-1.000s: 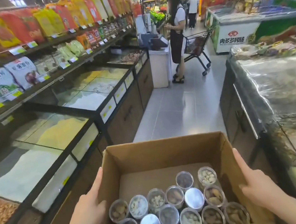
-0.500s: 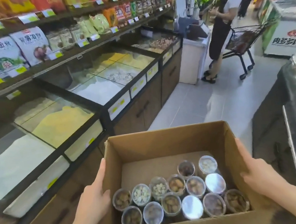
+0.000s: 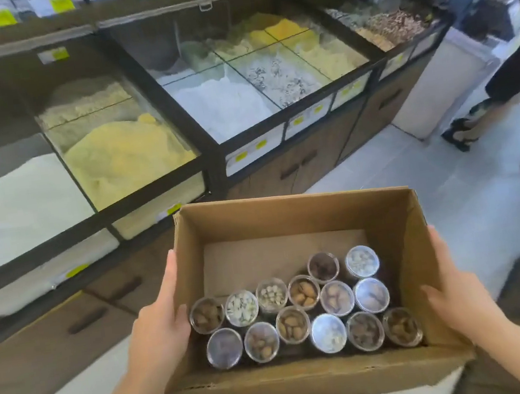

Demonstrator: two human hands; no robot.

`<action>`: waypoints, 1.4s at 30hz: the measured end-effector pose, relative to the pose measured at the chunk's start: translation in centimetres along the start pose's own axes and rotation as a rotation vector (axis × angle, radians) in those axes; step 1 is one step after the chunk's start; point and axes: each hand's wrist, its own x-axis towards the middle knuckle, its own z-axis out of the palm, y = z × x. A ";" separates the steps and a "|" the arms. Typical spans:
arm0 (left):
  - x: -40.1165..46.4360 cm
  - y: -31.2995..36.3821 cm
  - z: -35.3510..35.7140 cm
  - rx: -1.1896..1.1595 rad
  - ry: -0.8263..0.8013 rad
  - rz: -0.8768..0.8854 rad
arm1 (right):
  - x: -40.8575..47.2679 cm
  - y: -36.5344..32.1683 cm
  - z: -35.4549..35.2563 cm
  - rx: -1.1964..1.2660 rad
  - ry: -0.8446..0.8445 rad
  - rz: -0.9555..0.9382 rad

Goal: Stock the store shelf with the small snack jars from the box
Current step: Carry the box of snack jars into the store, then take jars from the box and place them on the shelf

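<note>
**Fourteen jars, one box, two hands**

Between my two hands sits one open brown cardboard box (image 3: 291, 219), and I count fourteen small round clear-lidded snack jars (image 3: 293, 324) standing upright in it. They crowd the near half of its floor: two at 12 o'clock of the cluster, six in the middle row, six nearest me, lids touching or almost so. Through the lids I see brown nuts in most, pale kernels in a few; two or three lids glare silver, so I cannot tell their contents. My left hand (image 3: 161, 325) presses flat on the box's outer left wall at 9 o'clock, fingers straight and together. My right hand (image 3: 453, 290) lies on the right wall at 3 o'clock, fingers straight, thumb apart. At 11 o'clock, black-framed glass-topped bulk bins (image 3: 121, 155) hold white, yellow and speckled grains, with yellow price tags along their fronts.
</note>
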 end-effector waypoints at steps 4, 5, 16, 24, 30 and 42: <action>2.3 -0.8 2.1 -0.027 0.044 -0.141 | 8.0 -1.1 3.2 -0.030 -0.099 -0.084; 2.9 -1.0 2.7 -0.035 0.057 -0.173 | 9.9 -1.5 4.1 -0.045 -0.122 -0.111; 10.4 -3.7 14.0 -0.090 0.142 -0.576 | 28.9 -5.3 16.8 -0.113 -0.391 -0.197; 15.6 -11.9 30.0 -0.122 0.163 -0.771 | 38.1 -3.3 33.1 -0.134 -0.457 -0.269; 18.5 -18.9 40.5 -0.086 0.158 -0.772 | 40.2 -0.7 45.0 -0.154 -0.474 -0.268; 23.2 -30.5 53.9 -0.081 0.010 -0.767 | 43.7 2.2 61.8 -0.213 -0.552 -0.207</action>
